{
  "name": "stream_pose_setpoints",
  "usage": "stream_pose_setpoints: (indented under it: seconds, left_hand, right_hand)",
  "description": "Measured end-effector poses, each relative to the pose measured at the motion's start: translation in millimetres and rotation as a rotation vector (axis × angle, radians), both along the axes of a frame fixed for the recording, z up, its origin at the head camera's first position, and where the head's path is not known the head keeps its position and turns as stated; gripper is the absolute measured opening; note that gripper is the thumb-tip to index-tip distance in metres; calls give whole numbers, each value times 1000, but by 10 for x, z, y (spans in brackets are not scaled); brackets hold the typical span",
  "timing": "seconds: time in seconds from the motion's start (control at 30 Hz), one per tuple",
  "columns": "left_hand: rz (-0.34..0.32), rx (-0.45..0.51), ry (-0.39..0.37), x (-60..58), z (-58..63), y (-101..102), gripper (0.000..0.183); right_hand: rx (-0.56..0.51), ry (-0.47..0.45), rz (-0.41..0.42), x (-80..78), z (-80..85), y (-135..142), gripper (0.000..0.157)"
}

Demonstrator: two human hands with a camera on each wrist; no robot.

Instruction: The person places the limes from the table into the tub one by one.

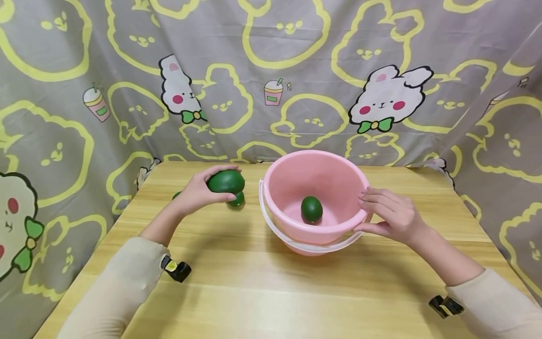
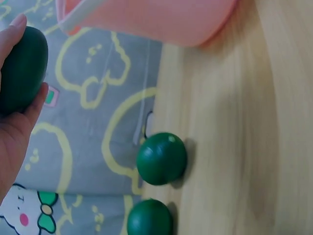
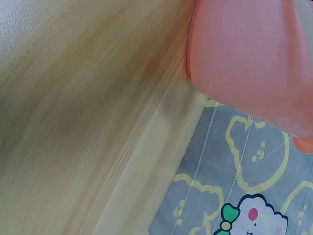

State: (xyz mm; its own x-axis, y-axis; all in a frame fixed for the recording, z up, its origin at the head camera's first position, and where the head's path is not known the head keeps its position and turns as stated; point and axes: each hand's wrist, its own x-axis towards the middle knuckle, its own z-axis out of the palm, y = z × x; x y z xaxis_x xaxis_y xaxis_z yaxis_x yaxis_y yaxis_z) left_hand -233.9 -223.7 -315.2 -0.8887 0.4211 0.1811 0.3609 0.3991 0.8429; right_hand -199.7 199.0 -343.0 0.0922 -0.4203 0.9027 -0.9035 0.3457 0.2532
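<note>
My left hand (image 1: 198,192) holds a smooth, dark green oval fruit (image 1: 227,181) above the table, left of a pink bucket (image 1: 322,172). The left wrist view shows fingers and thumb around this held fruit (image 2: 24,71). Another green fruit (image 1: 312,210) lies at the bottom of the bucket. With thumb and fingers, my right hand (image 1: 391,214) grips the bucket's right rim. Two more fruits, one nearer (image 2: 161,158) and one lower (image 2: 150,218), rest on the table in the left wrist view. The right wrist view shows the bucket's side (image 3: 249,58) but not the hand.
The bucket's white handle (image 1: 311,247) hangs down over its front. Underneath is a light wooden table (image 1: 271,292). A grey patterned curtain (image 1: 228,42) closes off the back and both sides. Each sleeve has a small black device (image 1: 175,269) near the cuff.
</note>
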Motion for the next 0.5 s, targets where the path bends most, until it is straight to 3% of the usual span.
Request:
stream_pose_setpoints:
  seconds: [0.3, 0.5]
  left_hand:
    - [-37, -18, 33, -25, 151, 204, 64]
    - [-110, 6, 58, -29, 222, 364, 64]
  right_hand:
    - [2, 3, 3, -2, 19, -3, 53]
    - [8, 6, -10, -14, -4, 17, 54]
